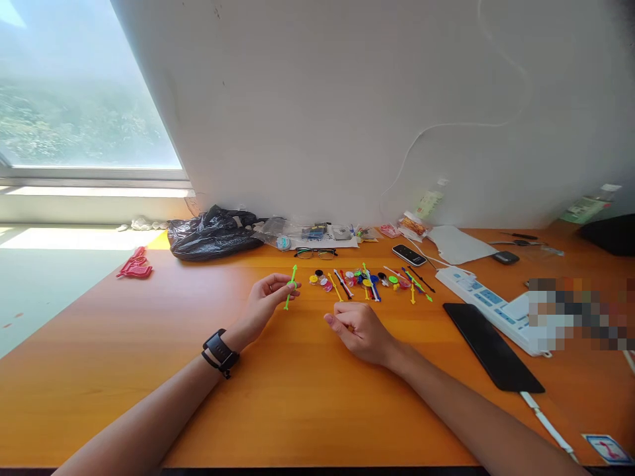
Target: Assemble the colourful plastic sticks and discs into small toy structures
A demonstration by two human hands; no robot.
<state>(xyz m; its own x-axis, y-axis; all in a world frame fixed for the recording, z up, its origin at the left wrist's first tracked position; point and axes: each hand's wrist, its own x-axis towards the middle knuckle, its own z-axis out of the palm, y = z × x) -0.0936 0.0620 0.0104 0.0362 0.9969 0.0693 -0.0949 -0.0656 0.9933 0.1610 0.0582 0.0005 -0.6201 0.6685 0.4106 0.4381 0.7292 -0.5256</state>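
Note:
My left hand (264,302), with a black watch (221,352) on its wrist, pinches a green double-ended plastic arrow (294,273) between thumb and fingers. The arrow stands nearly upright, slightly tilted, above the table. My right hand (364,332) rests with curled fingers just in front of a spread of small plastic parts. Whether anything is inside it is hidden. Behind it lie a yellow arrow (334,286), a green arrow (421,288), several other coloured arrows, and small round pieces such as a green one (393,280).
Behind the parts lie eyeglasses (316,254) and a black plastic bag (213,233). At right are a white power strip (489,304), a black tablet-like slab (491,344) with a white cable, and a black remote (409,255). Red plastic pieces (135,263) lie near the left edge.

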